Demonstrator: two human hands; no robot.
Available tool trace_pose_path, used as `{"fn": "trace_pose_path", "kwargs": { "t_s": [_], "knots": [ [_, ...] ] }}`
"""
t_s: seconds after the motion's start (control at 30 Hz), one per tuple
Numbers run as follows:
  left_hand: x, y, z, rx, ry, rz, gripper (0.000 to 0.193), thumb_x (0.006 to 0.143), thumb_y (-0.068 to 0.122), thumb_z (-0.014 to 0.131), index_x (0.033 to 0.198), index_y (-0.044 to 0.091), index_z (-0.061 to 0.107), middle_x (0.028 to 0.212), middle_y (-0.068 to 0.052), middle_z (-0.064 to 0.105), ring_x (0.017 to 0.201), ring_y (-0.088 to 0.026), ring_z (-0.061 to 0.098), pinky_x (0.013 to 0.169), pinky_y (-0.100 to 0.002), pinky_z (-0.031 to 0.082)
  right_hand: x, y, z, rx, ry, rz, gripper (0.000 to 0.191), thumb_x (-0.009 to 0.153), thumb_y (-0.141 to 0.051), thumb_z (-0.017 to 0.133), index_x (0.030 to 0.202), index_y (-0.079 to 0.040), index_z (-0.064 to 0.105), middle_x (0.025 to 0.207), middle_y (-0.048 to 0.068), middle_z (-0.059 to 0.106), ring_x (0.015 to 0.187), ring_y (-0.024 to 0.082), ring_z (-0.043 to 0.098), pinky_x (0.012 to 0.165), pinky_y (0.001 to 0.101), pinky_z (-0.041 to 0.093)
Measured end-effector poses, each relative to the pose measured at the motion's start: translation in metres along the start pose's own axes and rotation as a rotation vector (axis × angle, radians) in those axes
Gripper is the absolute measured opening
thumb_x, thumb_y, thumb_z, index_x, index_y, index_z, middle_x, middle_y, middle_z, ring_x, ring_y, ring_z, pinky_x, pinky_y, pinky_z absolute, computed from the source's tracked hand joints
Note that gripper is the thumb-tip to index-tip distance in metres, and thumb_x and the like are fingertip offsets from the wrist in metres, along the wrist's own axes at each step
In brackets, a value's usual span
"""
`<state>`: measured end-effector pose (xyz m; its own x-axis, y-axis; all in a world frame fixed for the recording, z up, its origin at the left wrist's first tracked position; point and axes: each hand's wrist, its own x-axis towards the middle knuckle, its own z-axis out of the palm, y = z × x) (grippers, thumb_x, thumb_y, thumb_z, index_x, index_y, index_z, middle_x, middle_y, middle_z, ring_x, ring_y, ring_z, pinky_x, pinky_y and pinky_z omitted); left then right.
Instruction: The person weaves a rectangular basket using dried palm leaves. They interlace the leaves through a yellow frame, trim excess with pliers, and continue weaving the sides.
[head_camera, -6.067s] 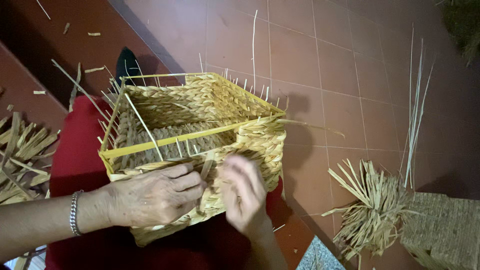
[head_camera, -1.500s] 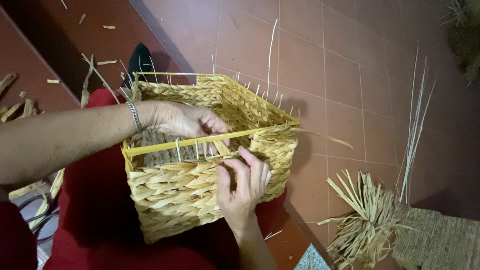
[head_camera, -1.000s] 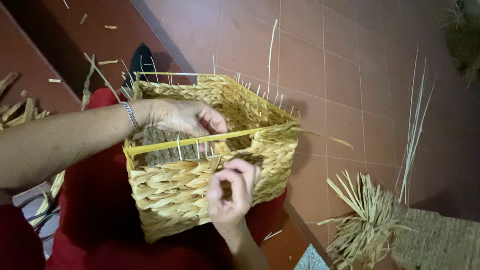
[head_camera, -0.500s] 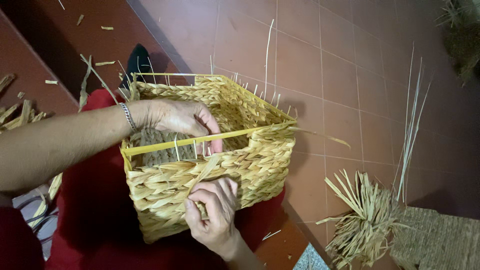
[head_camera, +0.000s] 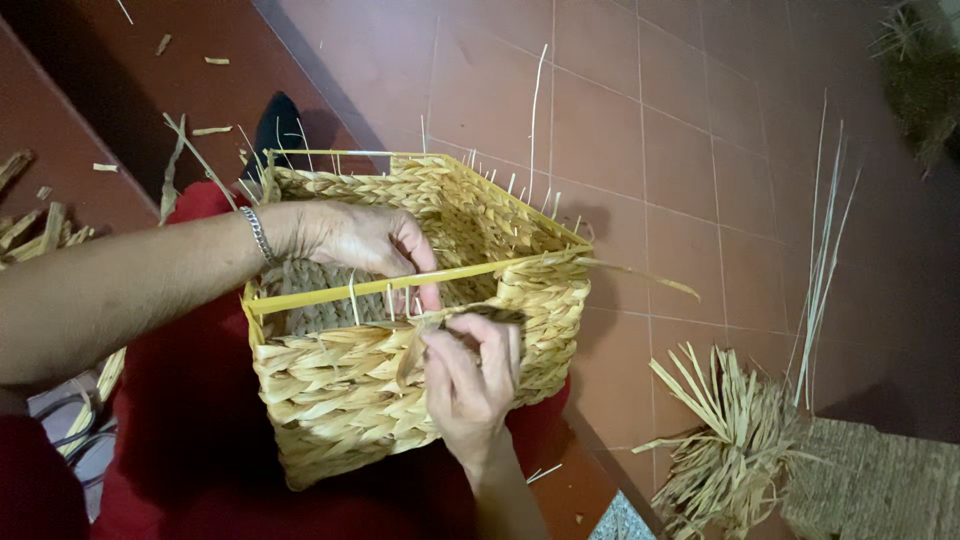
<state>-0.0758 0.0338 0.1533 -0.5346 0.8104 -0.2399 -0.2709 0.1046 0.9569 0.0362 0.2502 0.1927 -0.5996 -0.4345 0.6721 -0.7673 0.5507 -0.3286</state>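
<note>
The right hand (head_camera: 472, 385) is working at the near wall of the woven basket (head_camera: 400, 330), fingers curled and pinching a flat straw strand (head_camera: 412, 348) against the plaited wall just below the rim. The basket is resting on the person's lap, which is covered by red cloth (head_camera: 180, 450), and it is tilting slightly so that its open top is facing the camera.

The left hand (head_camera: 365, 240) is reaching over the left wall into the basket. Its fingers are bending downward inside, touching the inner face of the near wall just behind a yellow rim strip (head_camera: 400, 285); whether they are gripping anything cannot be told. A metal bracelet (head_camera: 259, 232) is sitting on the left wrist.

Thin upright stakes (head_camera: 535, 130) are projecting above the far rim of the basket. A loose strand is trailing from the right corner over the red tiled floor (head_camera: 650, 150).

To the right, on the floor, a bundle of cut straw (head_camera: 725, 450) is lying beside a woven mat (head_camera: 880, 485), with long thin stalks (head_camera: 825, 250) standing near it. Straw scraps (head_camera: 40, 225) are lying at the left edge.
</note>
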Motion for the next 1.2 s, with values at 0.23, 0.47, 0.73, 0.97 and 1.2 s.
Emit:
{"fn": "trace_pose_path", "kwargs": {
  "t_s": [0.23, 0.47, 0.73, 0.97, 1.2],
  "knots": [
    [-0.001, -0.011, -0.005, -0.124, -0.055, 0.111, 0.031, 0.088, 0.002, 0.072, 0.118, -0.003, 0.071, 0.101, -0.011, 0.076, 0.085, -0.013, 0.072, 0.081, -0.029, 0.061, 0.023, 0.010, 0.009, 0.030, 0.017, 0.022, 0.020, 0.086, -0.003, 0.081, 0.102, -0.007, 0.070, 0.100, 0.003, 0.070, 0.090, 0.021, 0.058, 0.085, 0.0364, 0.042],
    [-0.010, -0.007, -0.010, -0.166, -0.133, 0.133, 0.043, 0.087, 0.002, 0.070, 0.130, 0.004, 0.062, 0.105, -0.010, 0.076, 0.087, -0.015, 0.074, 0.083, -0.033, 0.064, 0.023, 0.011, 0.016, 0.068, 0.022, 0.135, 0.022, 0.087, -0.005, 0.081, 0.100, -0.010, 0.065, 0.095, -0.003, 0.069, 0.089, 0.017, 0.058, 0.084, 0.0343, 0.039],
    [-0.018, -0.008, -0.010, -0.158, -0.142, 0.143, 0.041, 0.089, 0.003, 0.070, 0.130, -0.001, 0.063, 0.105, -0.012, 0.076, 0.092, -0.016, 0.075, 0.086, -0.035, 0.063, 0.031, 0.004, 0.011, -0.047, -0.118, 0.164, 0.013, 0.085, -0.006, 0.077, 0.095, -0.012, 0.070, 0.089, -0.002, 0.066, 0.089, 0.019, 0.055, 0.082, 0.0363, 0.036],
    [-0.013, -0.009, -0.005, -0.133, -0.058, 0.104, 0.039, 0.099, 0.016, 0.063, 0.133, -0.001, 0.065, 0.096, -0.015, 0.076, 0.084, -0.018, 0.075, 0.079, -0.035, 0.066, 0.033, 0.000, 0.008, -0.100, -0.183, 0.138, 0.012, 0.093, -0.013, 0.072, 0.103, -0.009, 0.075, 0.099, 0.002, 0.064, 0.098, 0.024, 0.054, 0.086, 0.0403, 0.036],
    [-0.019, 0.011, 0.009, 0.014, 0.151, -0.069, 0.039, 0.096, 0.013, 0.049, 0.134, 0.013, 0.060, 0.095, -0.009, 0.078, 0.075, -0.017, 0.075, 0.073, -0.031, 0.067, 0.029, -0.002, 0.005, -0.133, -0.228, 0.097, 0.016, 0.095, -0.018, 0.067, 0.105, -0.007, 0.075, 0.102, 0.006, 0.060, 0.100, 0.025, 0.051, 0.087, 0.0426, 0.035]
  ]
}}
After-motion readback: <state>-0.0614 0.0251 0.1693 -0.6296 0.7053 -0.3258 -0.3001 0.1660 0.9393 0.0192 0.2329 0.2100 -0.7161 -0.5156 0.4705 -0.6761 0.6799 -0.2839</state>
